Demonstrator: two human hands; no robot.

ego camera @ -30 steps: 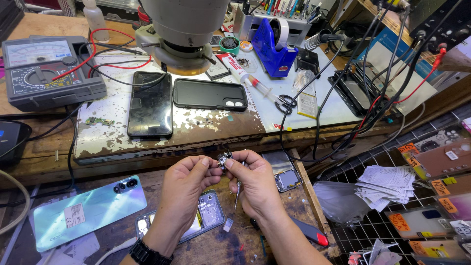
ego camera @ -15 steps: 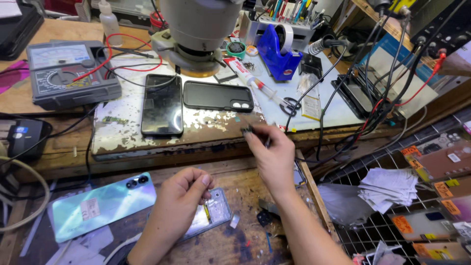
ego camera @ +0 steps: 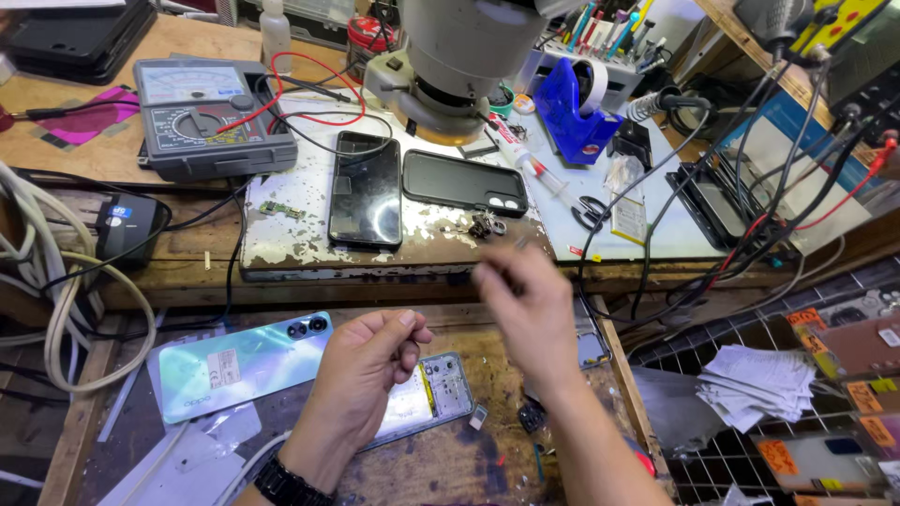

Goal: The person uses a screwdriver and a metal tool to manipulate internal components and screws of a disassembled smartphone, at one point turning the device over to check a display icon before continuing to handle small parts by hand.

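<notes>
right hand (ego camera: 525, 300) is blurred, can't tell its grip; left hand (ego camera: 370, 361) loosely curled, empty, over the opened phone (ego camera: 433, 398). thin, fragile, I'd grab its edges

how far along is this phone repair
Done: the pale blue back cover is off and lies on the bench, and small parts sit on the mat. In hand: the left hand rests over the opened phone; the blurred right hand is raised above it. Left: the phone is not yet closed.
</notes>
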